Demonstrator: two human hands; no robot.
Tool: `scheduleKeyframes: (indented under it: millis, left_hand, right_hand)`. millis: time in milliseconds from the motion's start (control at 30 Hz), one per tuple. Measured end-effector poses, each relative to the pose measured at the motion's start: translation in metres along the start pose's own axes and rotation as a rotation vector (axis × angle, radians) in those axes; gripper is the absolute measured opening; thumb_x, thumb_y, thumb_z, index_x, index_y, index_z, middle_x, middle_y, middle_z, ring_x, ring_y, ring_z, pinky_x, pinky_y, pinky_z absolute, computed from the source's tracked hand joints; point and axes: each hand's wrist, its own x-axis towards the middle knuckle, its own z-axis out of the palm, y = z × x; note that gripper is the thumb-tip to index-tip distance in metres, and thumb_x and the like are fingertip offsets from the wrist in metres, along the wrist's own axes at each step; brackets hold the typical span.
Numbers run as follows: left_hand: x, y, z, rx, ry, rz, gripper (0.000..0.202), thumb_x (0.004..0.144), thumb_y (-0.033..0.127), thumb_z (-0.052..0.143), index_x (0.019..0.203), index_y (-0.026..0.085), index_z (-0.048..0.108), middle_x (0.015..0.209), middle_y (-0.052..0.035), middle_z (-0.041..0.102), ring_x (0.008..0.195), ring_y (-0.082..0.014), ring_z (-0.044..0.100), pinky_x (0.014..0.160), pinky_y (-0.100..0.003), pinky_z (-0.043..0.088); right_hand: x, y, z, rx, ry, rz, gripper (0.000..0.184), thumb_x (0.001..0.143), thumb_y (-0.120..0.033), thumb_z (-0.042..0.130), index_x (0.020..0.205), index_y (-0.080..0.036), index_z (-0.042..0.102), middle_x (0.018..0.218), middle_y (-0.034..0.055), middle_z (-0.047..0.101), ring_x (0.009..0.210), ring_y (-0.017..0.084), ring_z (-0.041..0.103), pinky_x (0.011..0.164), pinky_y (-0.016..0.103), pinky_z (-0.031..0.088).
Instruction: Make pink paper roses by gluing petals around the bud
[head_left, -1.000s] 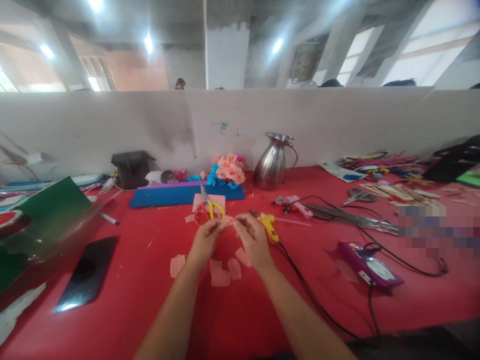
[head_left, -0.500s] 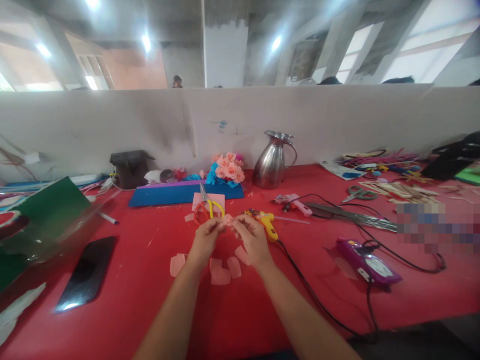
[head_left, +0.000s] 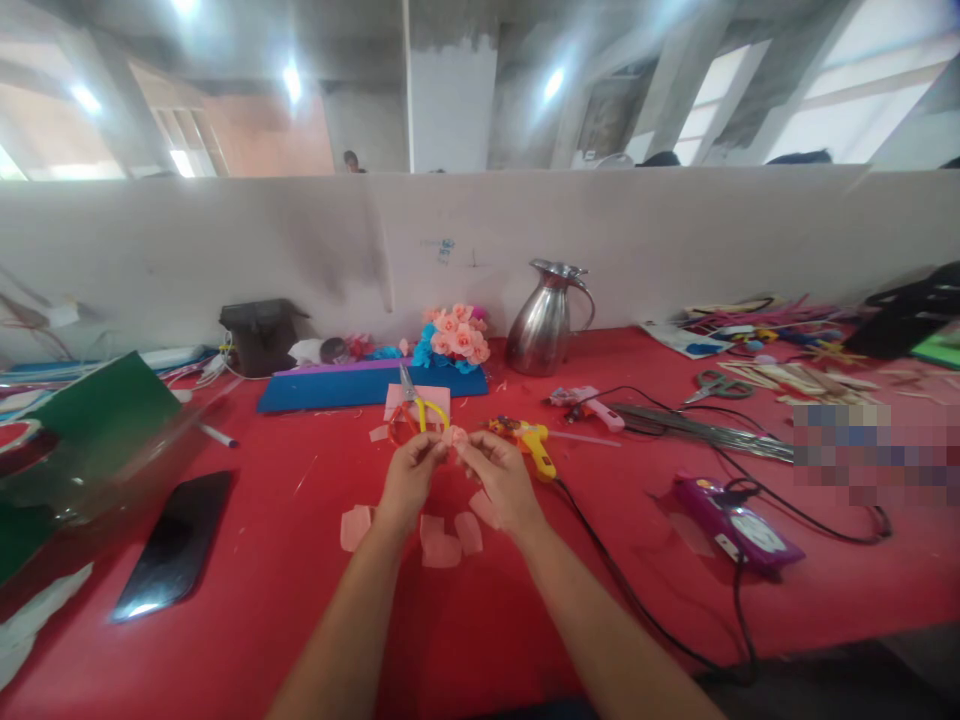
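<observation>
Both hands meet above the red table (head_left: pixel 247 600), fingers pinched on a small pink paper piece (head_left: pixel 454 436) held between them. My left hand (head_left: pixel 409 478) grips its left side and my right hand (head_left: pixel 501 475) its right side. Several cut pink paper petals (head_left: pixel 442 540) lie on the table just below the hands. Yellow-handled scissors (head_left: pixel 415 408) rest on a pink sheet right behind my left hand. A yellow glue gun (head_left: pixel 531 442) lies beside my right hand, its black cord (head_left: pixel 637 610) trailing toward the near edge.
A bunch of pink paper flowers (head_left: pixel 456 340) and a steel jug (head_left: pixel 546 320) stand at the back by the grey partition. A black phone (head_left: pixel 176 545) lies left, green card (head_left: pixel 90 430) beyond it. A purple device (head_left: pixel 739 535), wires, a pink glue gun (head_left: pixel 589 405) and green scissors (head_left: pixel 716 385) lie right.
The hands have stayed close together on the pink piece, with the fingers shifting slightly around it. Nothing else on the table has moved.
</observation>
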Motion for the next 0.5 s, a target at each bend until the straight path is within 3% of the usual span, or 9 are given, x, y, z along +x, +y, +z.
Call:
scheduleKeyframes:
  millis: [367,500]
  left_hand:
    - [0.0006,-0.0001,0.0012,-0.065,0.062,0.009,0.016,0.073,0.032,0.061,0.078,0.018,0.065,0.076,-0.0018,0.062,0.074,-0.0142,0.052,0.074,-0.025,0.04]
    - [0.0015,-0.0037,-0.0002,-0.03,0.061,0.02,0.015,0.075,0.032,0.06,0.078,0.017,0.065,0.075,-0.0016,0.061,0.074,-0.0142,0.052,0.073,-0.025,0.039]
  right_hand:
    - [-0.0007,-0.0013,-0.0011,0.084,-0.085,0.099,0.022,0.068,-0.036,0.066,0.059,-0.018,0.058,0.055,-0.0029,0.055,0.048,0.008,0.042,0.05,0.023,0.032]
    - [0.0,-0.0017,-0.0026,0.094,-0.052,0.079,0.023,0.069,-0.038,0.065,0.062,-0.018,0.057,0.056,-0.0031,0.055,0.049,0.008,0.043,0.05,0.022,0.032]
